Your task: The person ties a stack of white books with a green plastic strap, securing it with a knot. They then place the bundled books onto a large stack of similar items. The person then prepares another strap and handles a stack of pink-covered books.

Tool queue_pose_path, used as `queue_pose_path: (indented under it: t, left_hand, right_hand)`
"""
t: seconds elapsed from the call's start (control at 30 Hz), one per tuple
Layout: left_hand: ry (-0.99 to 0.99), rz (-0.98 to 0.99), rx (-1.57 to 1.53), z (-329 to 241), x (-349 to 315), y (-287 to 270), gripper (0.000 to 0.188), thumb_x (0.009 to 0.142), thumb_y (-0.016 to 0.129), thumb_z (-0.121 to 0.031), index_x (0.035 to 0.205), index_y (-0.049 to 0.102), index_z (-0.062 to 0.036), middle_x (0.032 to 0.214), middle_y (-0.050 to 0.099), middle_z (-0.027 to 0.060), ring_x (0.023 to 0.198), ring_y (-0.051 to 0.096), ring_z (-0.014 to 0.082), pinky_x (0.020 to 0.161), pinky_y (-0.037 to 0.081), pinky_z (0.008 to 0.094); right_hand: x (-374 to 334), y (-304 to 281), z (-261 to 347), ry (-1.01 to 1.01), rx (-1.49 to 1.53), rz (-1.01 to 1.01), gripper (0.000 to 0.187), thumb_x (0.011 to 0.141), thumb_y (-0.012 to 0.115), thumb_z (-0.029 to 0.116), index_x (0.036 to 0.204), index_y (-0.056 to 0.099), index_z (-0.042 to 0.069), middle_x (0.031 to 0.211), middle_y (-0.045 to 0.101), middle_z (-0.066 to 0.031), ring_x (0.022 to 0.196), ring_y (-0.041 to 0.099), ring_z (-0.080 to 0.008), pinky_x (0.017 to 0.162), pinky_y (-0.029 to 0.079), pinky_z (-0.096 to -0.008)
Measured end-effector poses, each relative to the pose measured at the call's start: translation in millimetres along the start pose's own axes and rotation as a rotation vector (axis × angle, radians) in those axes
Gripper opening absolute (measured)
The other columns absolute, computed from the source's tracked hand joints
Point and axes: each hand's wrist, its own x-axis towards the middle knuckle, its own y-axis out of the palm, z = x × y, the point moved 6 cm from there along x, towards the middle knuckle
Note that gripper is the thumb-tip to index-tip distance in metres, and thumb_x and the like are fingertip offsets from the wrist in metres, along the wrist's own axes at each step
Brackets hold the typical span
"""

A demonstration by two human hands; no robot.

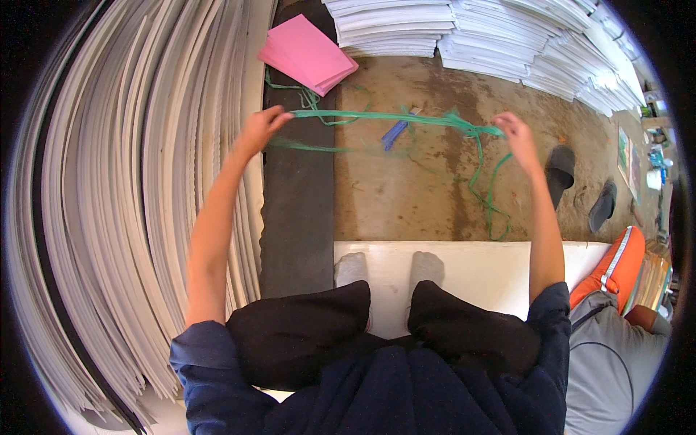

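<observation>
A great bank of pale sheets (167,145) fills the left, white paper stacks (395,29) line the far side, and a smaller pile of pink sheets (308,52) lies between them. Over the brown floor (406,196), green strands (377,116) stretch between left hand (267,123) and right hand (516,129), fingertips of both pinched onto them. A small white tub-like container (656,178) sits far right, contents too small to make out.

Left grip (262,129), right grip (518,133) holding green strands (391,116), stretched across; pink sheets (308,52) beyond.
</observation>
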Motion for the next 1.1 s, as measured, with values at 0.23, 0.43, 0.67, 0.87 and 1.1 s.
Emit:
queue_pose_path:
  t: [0.23,0.43,0.67,0.87,1.1]
  left_hand:
    - [-0.198,-0.536,0.135,71.2,-56.9,-102.2,0.033,0.090,0.044,-0.031,0.097,0.060,-0.0032,0.072,0.057,0.0194,0.061,0.053,0.0333,0.058,0.042,0.0372]
    - [-0.509,-0.498,0.442,80.7,-93.4,-119.9,0.052,0.089,0.037,-0.046,0.085,0.063,-0.0004,0.071,0.059,0.0197,0.066,0.057,0.0355,0.061,0.042,0.0432]
    - [-0.730,-0.517,0.310,115.5,-117.6,-133.6,0.067,0.087,0.030,-0.056,0.078,0.064,0.0011,0.071,0.058,0.0228,0.072,0.057,0.0371,0.066,0.041,0.0439]
    - [-0.743,-0.589,0.225,128.4,-113.6,-123.0,0.065,0.084,0.032,-0.059,0.084,0.063,-0.0018,0.079,0.061,0.0189,0.079,0.058,0.0346,0.072,0.042,0.0440]
    - [-0.170,-0.572,0.621,54.2,-54.9,-55.6,0.051,0.077,0.055,-0.049,0.106,0.054,-0.0071,0.106,0.052,0.0138,0.105,0.044,0.0304,0.085,0.036,0.0459]
  right_hand:
    - [-37.2,-110.2,-55.8,0.173,-0.137,-0.367,0.025,0.087,0.049,0.027,0.096,0.060,0.006,0.094,0.063,-0.0079,0.087,0.059,-0.0190,0.077,0.043,-0.0291]
    - [-40.1,-111.0,-42.6,0.183,-0.232,-0.432,0.026,0.088,0.048,0.027,0.097,0.060,0.005,0.094,0.063,-0.0104,0.085,0.059,-0.0219,0.076,0.043,-0.0309]
    - [-59.1,-167.4,-84.8,0.193,-0.245,-0.559,0.027,0.088,0.047,0.025,0.096,0.058,0.002,0.086,0.061,-0.0125,0.075,0.058,-0.0197,0.070,0.043,-0.0308]
    - [-69.9,-160.8,-108.4,0.324,-0.319,-0.506,0.027,0.089,0.046,0.027,0.096,0.060,0.005,0.084,0.060,-0.0080,0.071,0.054,-0.0165,0.066,0.043,-0.0298]
    - [-52.2,-8.2,-26.3,0.468,0.412,-0.049,0.032,0.089,0.046,0.035,0.107,0.055,0.010,0.092,0.054,-0.0021,0.071,0.047,-0.0125,0.065,0.040,-0.0264]
